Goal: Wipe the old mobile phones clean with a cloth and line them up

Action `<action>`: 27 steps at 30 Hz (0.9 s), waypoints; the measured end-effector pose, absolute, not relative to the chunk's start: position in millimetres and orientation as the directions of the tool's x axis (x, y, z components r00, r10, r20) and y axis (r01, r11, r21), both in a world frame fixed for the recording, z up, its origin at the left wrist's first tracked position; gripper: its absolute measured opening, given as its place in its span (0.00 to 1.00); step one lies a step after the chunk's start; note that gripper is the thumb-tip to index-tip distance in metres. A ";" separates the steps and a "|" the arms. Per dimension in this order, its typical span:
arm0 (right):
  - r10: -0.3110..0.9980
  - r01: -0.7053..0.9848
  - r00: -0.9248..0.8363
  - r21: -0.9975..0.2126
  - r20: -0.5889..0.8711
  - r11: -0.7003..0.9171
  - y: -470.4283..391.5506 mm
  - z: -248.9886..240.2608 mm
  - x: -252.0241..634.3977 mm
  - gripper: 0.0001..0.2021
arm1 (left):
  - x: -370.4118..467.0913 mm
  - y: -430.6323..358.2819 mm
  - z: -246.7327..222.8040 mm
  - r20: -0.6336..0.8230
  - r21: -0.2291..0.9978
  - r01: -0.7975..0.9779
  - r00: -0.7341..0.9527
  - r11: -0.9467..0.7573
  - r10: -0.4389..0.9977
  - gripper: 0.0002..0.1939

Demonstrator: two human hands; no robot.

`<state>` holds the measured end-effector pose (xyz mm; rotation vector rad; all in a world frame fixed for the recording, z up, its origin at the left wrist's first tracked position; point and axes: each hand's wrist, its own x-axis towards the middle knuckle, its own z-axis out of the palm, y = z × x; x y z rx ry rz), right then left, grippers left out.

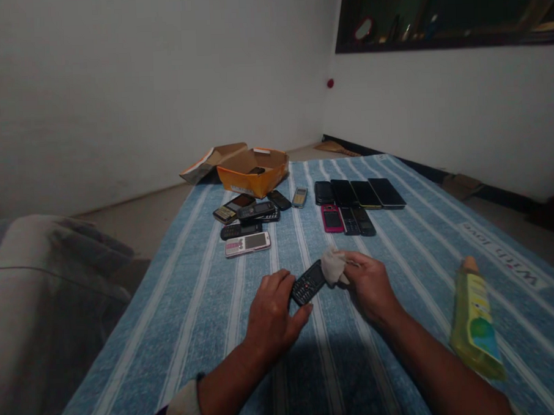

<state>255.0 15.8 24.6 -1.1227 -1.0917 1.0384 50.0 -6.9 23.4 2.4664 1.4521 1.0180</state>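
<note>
Pinches one keypad phone (308, 284) with the left hand (271, 312), well in from the tablecloth's (194, 309) left edge, apparently to steady it; pinches one white rag (333, 266) at its top with the right hand (369, 283). Toward the far edge, has seven rowed phones (345, 193) and at least seven loose phones (247, 244) by one box (255, 186), perhaps as separate lots; toward the right edge, one bottle (477, 330).

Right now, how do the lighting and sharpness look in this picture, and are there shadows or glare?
Head view: dim overall, with a dark shadow on the striped blue cloth near the bottom edge; head view: slightly soft, so the keypad phone shows keys, but small print on the yellow-green bottle isn't readable; head view: no strong glare on that phone.
</note>
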 end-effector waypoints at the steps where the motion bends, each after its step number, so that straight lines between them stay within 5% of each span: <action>1: 0.988 -0.207 0.149 -0.976 0.032 0.063 14.7 27.8 253.4 0.11 | 51.7 -8.7 26.9 0.508 0.433 0.719 0.303 -0.543 0.806 0.18; 5: 0.996 -0.498 0.049 -0.866 -0.076 -0.041 8.8 37.1 245.3 0.13 | 66.4 -17.1 45.4 0.379 0.722 0.533 0.228 -0.441 0.897 0.16; 9: 0.997 -0.581 0.016 -0.812 -0.069 -0.047 1.1 40.0 240.5 0.12 | 88.1 -20.6 59.3 -0.044 0.995 0.095 0.209 0.025 0.977 0.23; 12: 0.998 -0.608 0.010 -0.792 -0.069 -0.049 -4.4 39.8 238.6 0.13 | 103.3 -19.8 65.7 -0.154 0.973 -0.137 0.206 0.184 0.966 0.30; 17: 0.994 -0.562 0.081 -0.827 -0.074 -0.016 -14.5 41.6 232.0 0.12 | 120.6 -21.4 67.2 -0.227 0.933 -0.232 0.213 0.275 0.950 0.33; 27: 0.955 0.015 0.167 -0.969 0.246 0.247 -29.3 39.2 234.8 0.13 | 126.5 -20.9 57.6 -0.350 0.858 -0.316 0.218 0.405 0.911 0.21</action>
